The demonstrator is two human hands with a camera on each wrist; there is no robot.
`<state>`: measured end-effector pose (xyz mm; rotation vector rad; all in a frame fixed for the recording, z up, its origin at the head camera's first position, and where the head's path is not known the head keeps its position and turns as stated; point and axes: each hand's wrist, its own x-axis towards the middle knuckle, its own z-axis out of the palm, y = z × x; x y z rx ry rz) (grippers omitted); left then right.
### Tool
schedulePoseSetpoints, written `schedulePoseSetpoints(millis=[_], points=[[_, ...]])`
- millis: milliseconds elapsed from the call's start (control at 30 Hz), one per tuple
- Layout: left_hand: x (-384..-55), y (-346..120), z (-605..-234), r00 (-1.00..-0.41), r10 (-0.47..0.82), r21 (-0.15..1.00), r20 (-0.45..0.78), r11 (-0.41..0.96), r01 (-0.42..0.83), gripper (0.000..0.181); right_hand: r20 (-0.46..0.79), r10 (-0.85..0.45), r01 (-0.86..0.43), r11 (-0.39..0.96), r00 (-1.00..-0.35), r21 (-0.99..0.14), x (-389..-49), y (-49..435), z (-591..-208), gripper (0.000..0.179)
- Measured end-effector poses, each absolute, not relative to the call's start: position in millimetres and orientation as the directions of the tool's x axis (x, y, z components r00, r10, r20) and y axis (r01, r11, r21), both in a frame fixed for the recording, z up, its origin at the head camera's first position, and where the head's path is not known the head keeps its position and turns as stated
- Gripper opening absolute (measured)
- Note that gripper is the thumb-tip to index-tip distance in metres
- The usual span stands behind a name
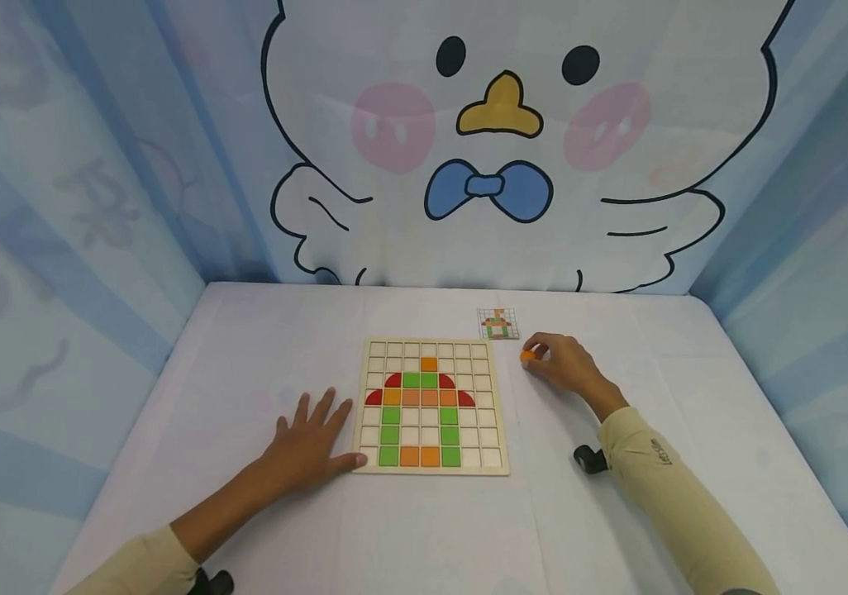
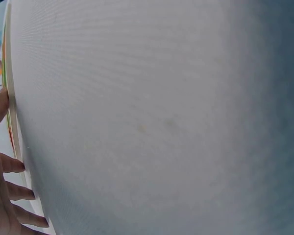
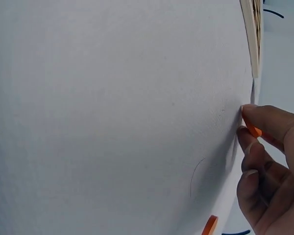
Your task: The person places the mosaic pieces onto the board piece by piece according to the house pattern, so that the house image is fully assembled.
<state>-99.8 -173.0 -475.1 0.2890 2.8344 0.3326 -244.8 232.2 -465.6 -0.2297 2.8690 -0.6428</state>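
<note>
A wooden grid board [image 1: 410,435] lies on the table, with green, orange and red tiles set in several of its squares. My left hand [image 1: 308,450] is flat with its fingers spread on the cloth, its thumb resting on the board's lower left corner. Beyond the board's upper right side, my right hand [image 1: 564,364] pinches a small orange tile [image 1: 527,356] between thumb and fingers, low over the cloth. The right wrist view shows the held orange tile [image 3: 254,128] edge-on, partly covered by the thumb. A small pattern card [image 1: 498,324] lies just behind the board.
Another orange tile [image 3: 210,225] shows at the bottom of the right wrist view. White cloth covers the table [image 1: 454,537]. A curtain with a cartoon face [image 1: 491,248] hangs behind it, and blue patterned curtains [image 1: 59,248] flank both sides.
</note>
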Motion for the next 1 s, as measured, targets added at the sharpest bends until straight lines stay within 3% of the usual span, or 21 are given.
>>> schedulePoseSetpoints(millis=[233, 767, 1000], points=[[-99.6, -172.4, -474.8, -0.943, 0.223, 0.254, -0.246, 0.954, 0.159, 0.093, -0.179, -0.239, -0.117, 0.852, -0.954, -0.51, -246.6, 229.3, -465.1, 0.027], [-100.2, -173.5, -478.5, -0.946, 0.217, 0.251, -0.242, 0.956, 0.155, 0.093, -0.2, -0.365, -0.079, 0.623, -0.909, -0.778, -248.8, 201.9, -462.7, 0.031], [-100.7, -173.5, -478.5, -0.946, 0.217, 0.254, -0.243, 0.955, 0.154, 0.094, -0.222, -0.397, -0.056, 0.579, -0.891, -0.814, -251.4, 180.8, -459.0, 0.035]])
